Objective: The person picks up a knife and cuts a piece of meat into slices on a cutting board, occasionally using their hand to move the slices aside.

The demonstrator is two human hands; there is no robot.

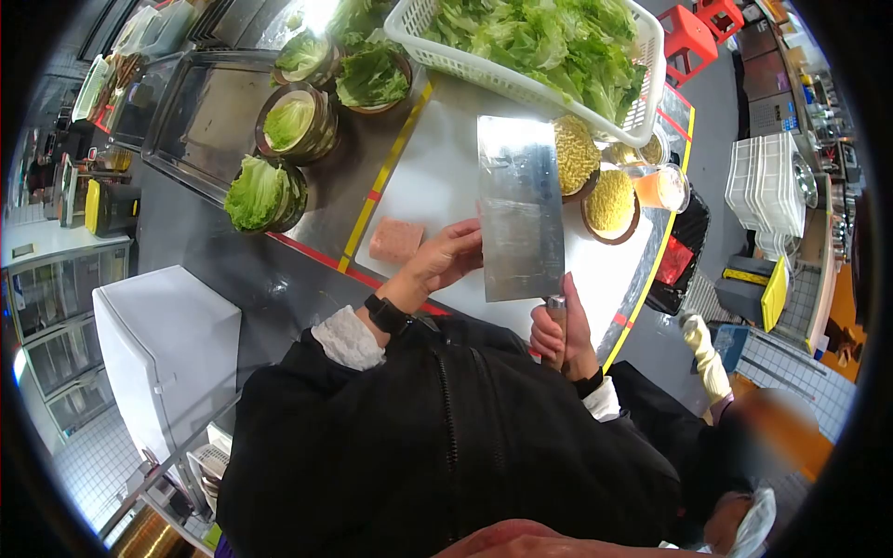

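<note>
1. The right hand [565, 333] wraps around the handle of a big knife [520, 205], with its wide flat side showing.
2. The left hand [445, 259] has its fingertips behind the blade; I cannot tell if they pinch anything.
3. A pink block [397, 240] sits just beside that hand, on the white part of the tabletop [428, 172].
4. Past the knife, two bowls [616, 240] hold yellow noodles [610, 201].
5. Farther off, a white basket [484, 70] is full of green leaves [549, 46].
6. To the left, four round pots [327, 139] hold leaves too.
</note>
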